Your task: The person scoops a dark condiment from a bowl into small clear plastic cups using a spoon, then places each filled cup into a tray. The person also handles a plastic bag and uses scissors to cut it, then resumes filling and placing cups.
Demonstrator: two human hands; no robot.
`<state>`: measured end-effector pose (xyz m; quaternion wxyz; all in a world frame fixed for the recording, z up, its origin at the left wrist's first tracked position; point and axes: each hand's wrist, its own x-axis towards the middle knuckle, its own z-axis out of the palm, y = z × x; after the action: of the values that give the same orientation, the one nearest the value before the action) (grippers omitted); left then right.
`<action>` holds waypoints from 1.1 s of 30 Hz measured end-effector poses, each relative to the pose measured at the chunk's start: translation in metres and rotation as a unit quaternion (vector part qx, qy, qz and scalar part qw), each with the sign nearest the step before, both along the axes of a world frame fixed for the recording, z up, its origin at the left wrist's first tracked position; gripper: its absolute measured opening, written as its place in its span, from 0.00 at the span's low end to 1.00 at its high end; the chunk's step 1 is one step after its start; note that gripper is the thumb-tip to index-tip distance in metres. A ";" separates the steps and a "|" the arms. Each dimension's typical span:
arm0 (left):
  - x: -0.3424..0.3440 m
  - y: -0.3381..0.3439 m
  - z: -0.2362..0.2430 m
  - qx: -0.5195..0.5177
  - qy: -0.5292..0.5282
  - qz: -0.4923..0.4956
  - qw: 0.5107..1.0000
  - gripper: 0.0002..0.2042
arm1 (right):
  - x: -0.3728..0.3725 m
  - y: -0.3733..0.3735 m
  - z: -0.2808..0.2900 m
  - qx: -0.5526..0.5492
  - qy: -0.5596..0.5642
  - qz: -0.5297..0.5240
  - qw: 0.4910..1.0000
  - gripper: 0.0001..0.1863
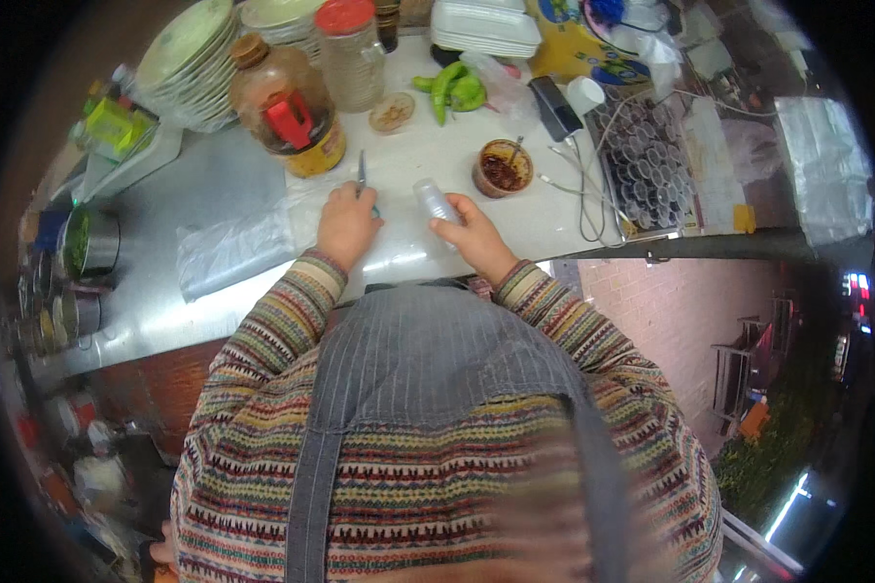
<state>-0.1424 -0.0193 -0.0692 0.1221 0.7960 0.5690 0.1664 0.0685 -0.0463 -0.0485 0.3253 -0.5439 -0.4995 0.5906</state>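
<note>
My left hand [348, 225] is closed over a slim tool with a metal blade [362, 167]. The blade points away from me and a bit of teal handle shows beside the fingers; whether it is a knife or scissors I cannot tell. My right hand [476, 236] grips a short stack of small clear plastic cups [432, 199], tilted above the white counter [403, 255]. To the right of the cups stands a tub of dark red sauce [503, 170] with a spoon in it. A folded clear plastic sheet [238, 255] lies left of my left hand.
Behind my hands stand a large brown jar [272, 92], a red-lidded jar [350, 63], green peppers [449, 89] and white foam trays [484, 29]. Stacked plates [190, 73] rise at the back left. A tray of small clear cups [642, 160] and white cables [585, 194] lie right.
</note>
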 end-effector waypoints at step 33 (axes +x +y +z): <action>0.229 0.050 0.120 -0.334 -0.465 0.087 0.816 0.14 | 0.246 -0.053 0.058 0.024 0.260 -0.060 0.963 0.33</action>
<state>0.0867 0.0306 0.0508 0.6151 0.4814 0.5322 0.3265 0.3143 -0.0995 0.0097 0.4920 -0.3924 -0.3779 0.6791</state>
